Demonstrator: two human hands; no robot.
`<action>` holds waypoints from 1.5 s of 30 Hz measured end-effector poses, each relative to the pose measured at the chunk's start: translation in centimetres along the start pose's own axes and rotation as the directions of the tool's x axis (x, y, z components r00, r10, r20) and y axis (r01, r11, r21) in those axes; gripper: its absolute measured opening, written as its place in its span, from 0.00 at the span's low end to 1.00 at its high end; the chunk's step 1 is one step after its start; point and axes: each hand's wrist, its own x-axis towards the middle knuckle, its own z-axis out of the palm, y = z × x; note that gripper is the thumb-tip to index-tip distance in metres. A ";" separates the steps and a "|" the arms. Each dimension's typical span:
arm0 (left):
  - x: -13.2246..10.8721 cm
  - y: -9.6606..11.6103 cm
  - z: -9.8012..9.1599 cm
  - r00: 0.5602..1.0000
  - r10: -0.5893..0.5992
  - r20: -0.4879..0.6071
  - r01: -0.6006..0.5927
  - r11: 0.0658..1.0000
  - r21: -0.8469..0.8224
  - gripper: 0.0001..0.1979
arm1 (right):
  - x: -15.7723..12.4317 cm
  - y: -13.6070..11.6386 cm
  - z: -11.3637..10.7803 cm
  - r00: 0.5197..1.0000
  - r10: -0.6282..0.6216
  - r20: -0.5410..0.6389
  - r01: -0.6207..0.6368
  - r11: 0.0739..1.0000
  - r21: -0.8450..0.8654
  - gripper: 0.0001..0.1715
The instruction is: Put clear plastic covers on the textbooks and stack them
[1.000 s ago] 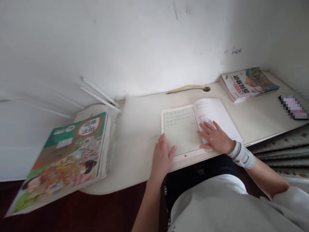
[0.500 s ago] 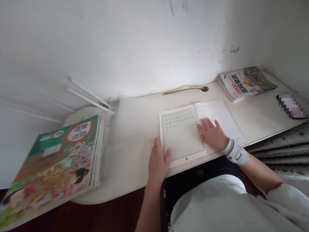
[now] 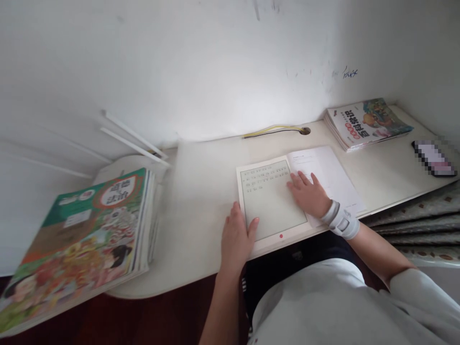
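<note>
**White desk, open workbook, two hands flat on its pages**

White wall (image 3: 201, 62) fills the upper half of the view, smudged and marked with a small blue scribble at the right. Below it runs a pale desk (image 3: 201, 191), its front edge curving round at the left.

At the desk's left end lies a big stack of schoolbooks (image 3: 89, 239), the topmost with a green and orange picture cover; the stack juts out past the desk's edge. Two white strips lean against the wall just behind it.

Near the middle of the desk, close to the front edge, an open workbook (image 3: 323, 165) lies flat. Its left page is greenish with rows of small print along the top and a red dot at the bottom margin; its right page is white with a few lines of print.

A second, smaller stack of books (image 3: 366, 123) with a bright cover sits at the far right by the wall, well apart from the workbook. A dark phone (image 3: 433, 158) lies near it, by the desk's right edge. A yellow cable (image 3: 273, 130) runs along the wall into a hole in the desk.

The left hand (image 3: 235, 237) rests open on the workbook's lower left corner, thumb laid over the page edge, gripping nothing that I can make out. The right hand (image 3: 307, 194), a grey wrist strap (image 3: 341, 221) behind it, lies palm down with fingers spread across the fold between the pages, holding nothing.
</note>
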 end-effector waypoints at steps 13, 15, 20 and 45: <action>0.0 0.1 -0.2 0.998 0.042 0.043 -0.044 0.997 0.056 0.38 | 7.4 2.5 -1.0 0.993 -0.003 0.120 0.018 0.992 -0.125 0.30; -0.1 -0.1 -0.5 0.993 0.066 0.096 -0.075 0.993 0.094 0.43 | 8.2 2.9 -1.1 0.988 -0.031 0.148 0.064 0.973 -0.222 0.30; -0.5 -1.2 -1.1 0.949 0.190 0.253 -0.220 0.971 0.097 0.50 | 8.9 4.6 -1.2 0.986 -0.001 0.166 0.055 0.945 -0.322 0.27; -0.9 -1.3 -1.8 0.995 -0.013 0.101 0.031 0.983 -0.182 0.35 | 5.5 4.4 -0.2 0.997 0.010 0.075 -0.015 0.998 0.058 0.30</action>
